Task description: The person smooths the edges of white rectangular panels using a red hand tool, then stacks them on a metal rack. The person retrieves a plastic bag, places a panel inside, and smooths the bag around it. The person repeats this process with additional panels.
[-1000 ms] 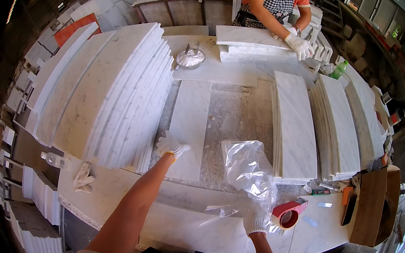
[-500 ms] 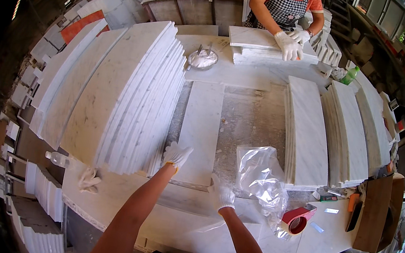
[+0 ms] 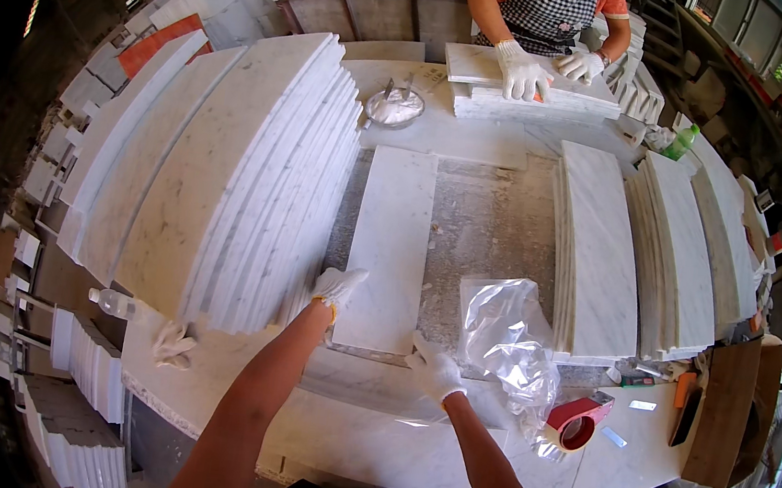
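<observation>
A long white marble slab [image 3: 391, 244] lies lengthwise in front of me on the grey, dusty worktop [image 3: 485, 226]. My left hand [image 3: 340, 286], in a white knit glove, grips its left edge, the thumb side over the top face. At the near right corner, my gloved right hand [image 3: 437, 372] has its fingers closed against the edge; the fingertips are partly hidden. Crumpled clear plastic film [image 3: 508, 330] lies just right of that hand. Left of the slab leans a big stack of marble slabs [image 3: 217, 166].
More slab stacks [image 3: 603, 249] stand at the right. A red tape dispenser [image 3: 575, 424], a cardboard box [image 3: 724, 407] and a spare glove [image 3: 173, 345] lie nearer. Across the table, beyond a bowl of white paste [image 3: 394, 107], a co-worker's gloved hands [image 3: 523, 74] rest on slabs.
My view has shifted slightly. Both my hands stay at the slab, the left a little farther along its edge. The co-worker's hand has moved left over the slabs.
</observation>
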